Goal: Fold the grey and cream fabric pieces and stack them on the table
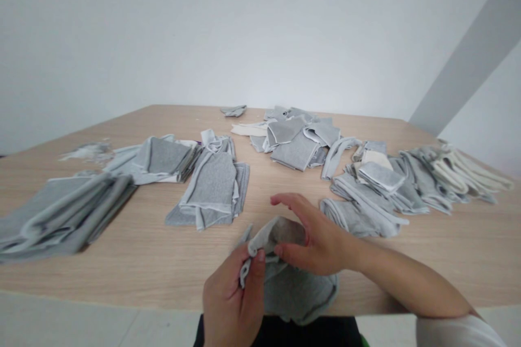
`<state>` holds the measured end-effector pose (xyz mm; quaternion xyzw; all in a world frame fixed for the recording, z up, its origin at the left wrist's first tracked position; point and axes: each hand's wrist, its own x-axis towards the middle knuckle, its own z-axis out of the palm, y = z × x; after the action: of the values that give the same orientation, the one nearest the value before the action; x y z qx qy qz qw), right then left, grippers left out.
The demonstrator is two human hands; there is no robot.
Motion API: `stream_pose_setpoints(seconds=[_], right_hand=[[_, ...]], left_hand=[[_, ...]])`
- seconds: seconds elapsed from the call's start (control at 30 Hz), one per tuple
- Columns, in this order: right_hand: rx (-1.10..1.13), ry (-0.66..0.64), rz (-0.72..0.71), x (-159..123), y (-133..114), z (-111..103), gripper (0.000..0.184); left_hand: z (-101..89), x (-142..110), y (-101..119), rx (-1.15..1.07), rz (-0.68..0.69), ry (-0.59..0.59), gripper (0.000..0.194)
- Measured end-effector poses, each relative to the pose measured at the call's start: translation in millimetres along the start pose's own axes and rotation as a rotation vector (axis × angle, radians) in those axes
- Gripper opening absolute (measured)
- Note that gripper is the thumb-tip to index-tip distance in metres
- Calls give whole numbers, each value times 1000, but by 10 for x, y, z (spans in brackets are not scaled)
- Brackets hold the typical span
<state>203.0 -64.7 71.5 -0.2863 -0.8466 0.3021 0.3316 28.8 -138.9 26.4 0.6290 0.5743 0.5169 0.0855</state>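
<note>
A piece of grey fabric hangs over the table's front edge, its upper part bunched up and folded. My left hand pinches a rolled corner of it between thumb and fingers. Over the raised part of the cloth is my right hand, thumb and fingers spread apart. The right thumb appears to touch the cloth, but the hand is not closed on it. Part of the fabric is hidden behind both hands.
Folded grey fabric stacks lie on the wooden table. More folded pieces are at left and right. A loose pile of scraps sits toward the back. White lint lies at far left.
</note>
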Motion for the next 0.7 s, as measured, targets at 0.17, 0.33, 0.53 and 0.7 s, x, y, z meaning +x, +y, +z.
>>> stream_pose_setpoints(seconds=[0.17, 0.33, 0.53, 0.7], right_hand=[[67, -118, -149, 10, -68, -41, 61], [49, -69, -157, 25, -48, 8, 10], [191, -40, 99, -59, -87, 47, 11], [169, -86, 44, -64, -116, 21, 7]], left_hand=[[14, -2, -37, -27, 247, -171, 16], [26, -14, -24, 33, 231, -134, 14], [42, -1, 1, 104, 214, 7, 13], [38, 6, -8, 128, 253, 74, 12]])
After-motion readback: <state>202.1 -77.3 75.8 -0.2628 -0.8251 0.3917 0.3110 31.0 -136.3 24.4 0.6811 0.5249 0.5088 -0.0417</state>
